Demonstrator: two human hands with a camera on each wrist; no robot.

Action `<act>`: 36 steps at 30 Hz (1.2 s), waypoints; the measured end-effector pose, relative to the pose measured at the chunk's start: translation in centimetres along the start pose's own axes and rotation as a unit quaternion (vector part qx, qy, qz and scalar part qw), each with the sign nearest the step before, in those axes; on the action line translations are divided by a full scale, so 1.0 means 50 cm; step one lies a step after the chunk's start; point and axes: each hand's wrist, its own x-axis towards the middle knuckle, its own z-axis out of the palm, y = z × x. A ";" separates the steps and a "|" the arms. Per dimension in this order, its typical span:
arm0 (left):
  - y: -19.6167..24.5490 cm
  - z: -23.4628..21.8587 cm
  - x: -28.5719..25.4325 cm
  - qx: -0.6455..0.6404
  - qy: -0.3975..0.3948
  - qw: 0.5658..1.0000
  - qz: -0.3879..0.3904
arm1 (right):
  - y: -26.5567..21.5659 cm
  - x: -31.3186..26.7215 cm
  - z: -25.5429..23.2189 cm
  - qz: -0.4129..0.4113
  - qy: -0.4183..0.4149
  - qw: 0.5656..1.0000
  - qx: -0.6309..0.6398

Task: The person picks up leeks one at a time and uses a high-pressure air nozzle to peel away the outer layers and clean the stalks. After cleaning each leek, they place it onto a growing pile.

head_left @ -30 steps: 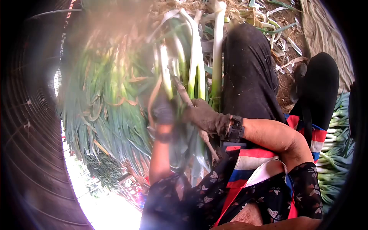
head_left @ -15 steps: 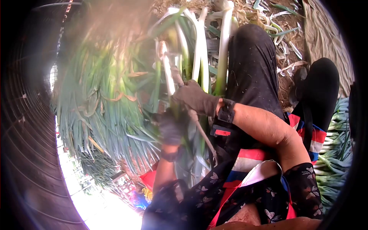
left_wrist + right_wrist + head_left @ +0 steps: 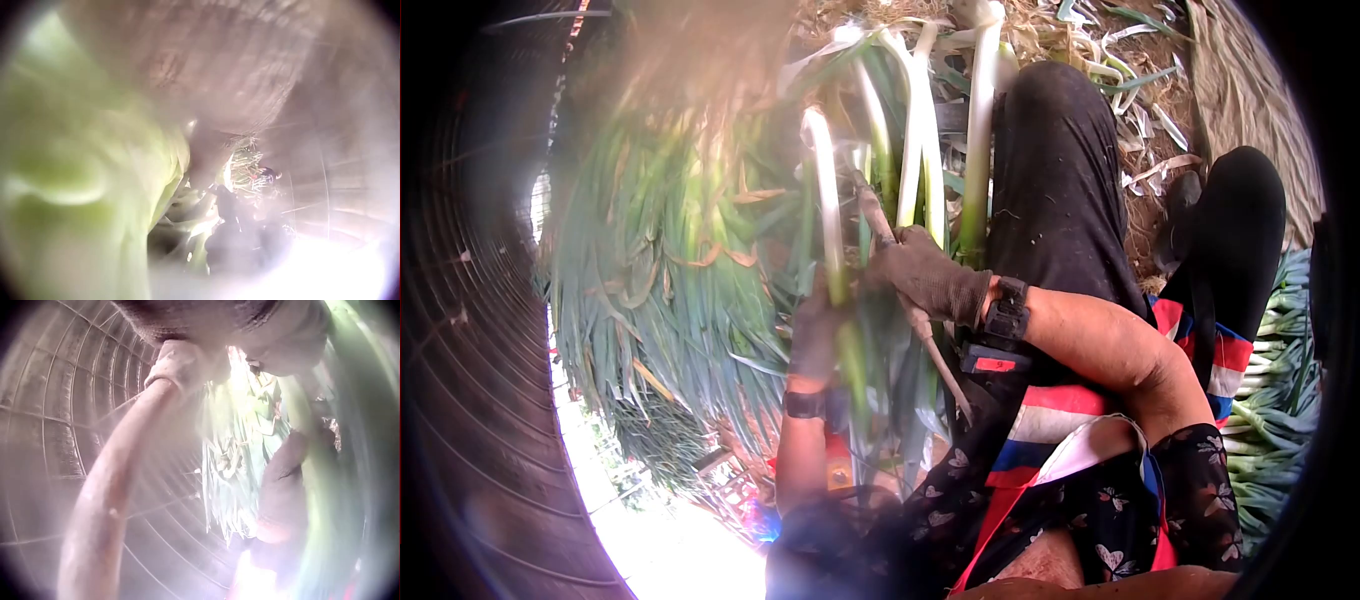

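My gloved left hand [image 3: 812, 335], somewhat blurred, grips a leek [image 3: 826, 190] low on its green part; the white end points up and away. The leek's green stalk [image 3: 94, 187] fills the left of the left wrist view, beside the glove [image 3: 212, 69]. Just to the right, my gloved right hand [image 3: 930, 272] holds a long wooden-looking tool [image 3: 938, 360] slanting across the leaves. In the right wrist view the tool's curved shaft [image 3: 103, 487] comes down from the glove [image 3: 237, 325], and the left hand [image 3: 284, 487] is round the leek.
Several leeks [image 3: 912, 150] lie between the hands and the dark-trousered knee [image 3: 1055, 170]. A big leek pile [image 3: 670, 240] spreads at the left. Cut scraps [image 3: 1140, 130] litter the ground at the top right; more leeks [image 3: 1275, 420] are stacked at the right edge.
The left hand has shifted slightly left since half a second ago, with the leek standing more clear of the right hand. The right hand has moved a little right and down with the tool.
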 end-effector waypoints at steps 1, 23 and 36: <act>-0.026 -0.015 0.004 -0.033 -0.030 0.999 -0.008 | -0.003 -0.001 0.000 0.016 0.001 1.000 0.005; 0.094 0.060 -0.082 0.064 0.008 0.997 0.039 | -0.039 -0.032 -0.073 0.115 0.071 0.908 0.397; 0.141 0.102 0.283 0.390 0.036 0.756 0.525 | -0.012 -0.050 -0.081 0.189 0.271 0.914 0.235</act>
